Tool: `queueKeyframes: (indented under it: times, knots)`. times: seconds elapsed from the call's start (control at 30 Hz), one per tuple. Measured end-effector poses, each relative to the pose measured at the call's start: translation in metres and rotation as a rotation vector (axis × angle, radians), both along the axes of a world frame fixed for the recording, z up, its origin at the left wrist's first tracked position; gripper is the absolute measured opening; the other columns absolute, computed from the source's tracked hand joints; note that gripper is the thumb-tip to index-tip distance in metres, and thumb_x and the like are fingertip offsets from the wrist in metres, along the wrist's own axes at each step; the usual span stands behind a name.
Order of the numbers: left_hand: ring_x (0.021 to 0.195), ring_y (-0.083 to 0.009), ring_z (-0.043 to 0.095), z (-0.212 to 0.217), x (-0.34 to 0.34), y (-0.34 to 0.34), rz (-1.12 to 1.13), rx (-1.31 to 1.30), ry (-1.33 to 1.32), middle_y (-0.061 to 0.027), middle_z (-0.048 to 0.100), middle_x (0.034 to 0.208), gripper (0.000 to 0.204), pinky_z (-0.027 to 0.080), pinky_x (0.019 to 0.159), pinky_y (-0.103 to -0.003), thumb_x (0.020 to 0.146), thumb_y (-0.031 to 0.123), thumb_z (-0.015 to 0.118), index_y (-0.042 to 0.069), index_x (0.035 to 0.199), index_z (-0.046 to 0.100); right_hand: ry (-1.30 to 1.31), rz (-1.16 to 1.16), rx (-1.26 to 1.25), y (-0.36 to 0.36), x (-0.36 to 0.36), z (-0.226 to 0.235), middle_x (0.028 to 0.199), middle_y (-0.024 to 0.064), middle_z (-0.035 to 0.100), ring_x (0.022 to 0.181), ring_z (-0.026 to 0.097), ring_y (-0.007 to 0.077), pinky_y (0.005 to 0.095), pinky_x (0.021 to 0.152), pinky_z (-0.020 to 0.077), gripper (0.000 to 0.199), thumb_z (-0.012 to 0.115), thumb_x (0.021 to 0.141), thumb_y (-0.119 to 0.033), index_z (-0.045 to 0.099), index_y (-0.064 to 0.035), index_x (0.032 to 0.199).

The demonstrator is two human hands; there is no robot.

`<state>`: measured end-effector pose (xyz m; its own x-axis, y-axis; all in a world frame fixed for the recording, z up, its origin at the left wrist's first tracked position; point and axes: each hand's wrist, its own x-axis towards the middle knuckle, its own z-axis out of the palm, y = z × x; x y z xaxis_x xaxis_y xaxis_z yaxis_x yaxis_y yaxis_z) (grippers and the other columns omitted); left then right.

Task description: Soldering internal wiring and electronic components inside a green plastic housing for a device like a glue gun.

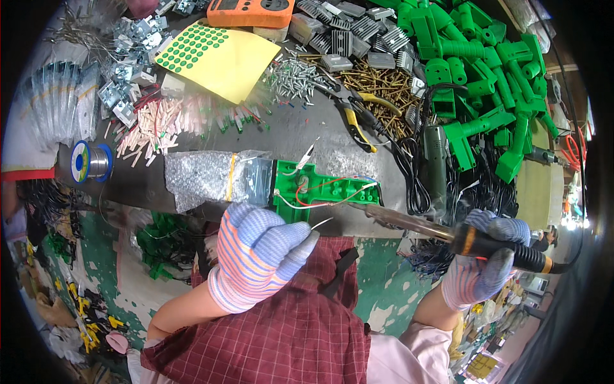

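Note:
Striped gloves cover both hands. My left hand [259, 253] is closed near the table's front edge, with a thin whitish wire [322, 223] sticking out from its fingertips. In my right hand [483, 259] is a soldering iron [441, 229], gripped by its black handle. Its tip points left, close to the near side of a green plastic housing [326, 189]; contact I cannot tell. The housing lies open side up, with red and white wires running across it. A small white sleeved part [302, 160] with leads rests at its upper edge. Bubble wrap [208, 179] lies left of the housing.
Behind lie a yellow sticker sheet [217, 61], yellow-handled pliers [355, 118], brass screws [384, 89], metal heat sinks [364, 32] and piled green housings [486, 77]. A solder spool [91, 162] stands left. Black cable [412, 179] and a grey tool [435, 166] lie right.

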<state>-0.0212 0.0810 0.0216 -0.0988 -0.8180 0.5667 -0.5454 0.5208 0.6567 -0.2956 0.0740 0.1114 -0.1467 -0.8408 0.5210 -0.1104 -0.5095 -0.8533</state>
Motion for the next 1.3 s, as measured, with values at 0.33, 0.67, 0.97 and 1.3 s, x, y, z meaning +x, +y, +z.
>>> queueKeyframes:
  times: [0.33,0.67,0.97,1.3]
  knots:
    - [0.067,-0.0227,0.055,-0.013,-0.004,-0.002,0.025,-0.112,-0.091,-0.0024,0.054,0.08,0.032,0.041,0.06,-0.039,0.066,0.013,0.083,0.013,0.093,0.067,0.218,0.065,0.038,0.008,0.009,-0.008,0.096,0.0114,0.056,0.088,0.06,0.0242,0.039,0.079,0.0513,0.037,0.07,0.091,-0.03,0.054,-0.0002,0.107]
    - [0.072,-0.0232,0.056,-0.019,-0.004,-0.003,0.027,-0.092,-0.108,-0.0025,0.055,0.084,0.032,0.042,0.063,-0.04,0.066,0.014,0.082,0.013,0.094,0.066,0.294,0.129,0.054,0.001,0.018,-0.003,0.092,0.0105,0.055,0.078,0.055,0.0207,0.0344,0.071,0.0465,0.041,0.074,0.087,-0.032,0.053,-0.0002,0.104]
    - [0.074,-0.0242,0.056,-0.022,-0.008,-0.003,-0.018,-0.06,-0.113,-0.003,0.056,0.087,0.031,0.043,0.064,-0.041,0.067,0.014,0.08,0.013,0.095,0.067,0.194,0.082,0.005,0.004,0.01,-0.013,0.09,0.0098,0.053,0.074,0.054,0.0203,0.0355,0.068,0.0458,0.043,0.074,0.086,-0.034,0.053,0.0002,0.103]
    - [0.066,-0.0247,0.054,-0.018,-0.008,-0.004,-0.003,-0.06,-0.074,-0.0033,0.054,0.076,0.031,0.041,0.063,-0.041,0.065,0.011,0.084,0.013,0.091,0.066,0.299,0.058,0.004,0.005,0.007,-0.012,0.091,0.011,0.052,0.072,0.051,0.0196,0.0348,0.066,0.0436,0.043,0.075,0.086,-0.033,0.053,0.0008,0.103]
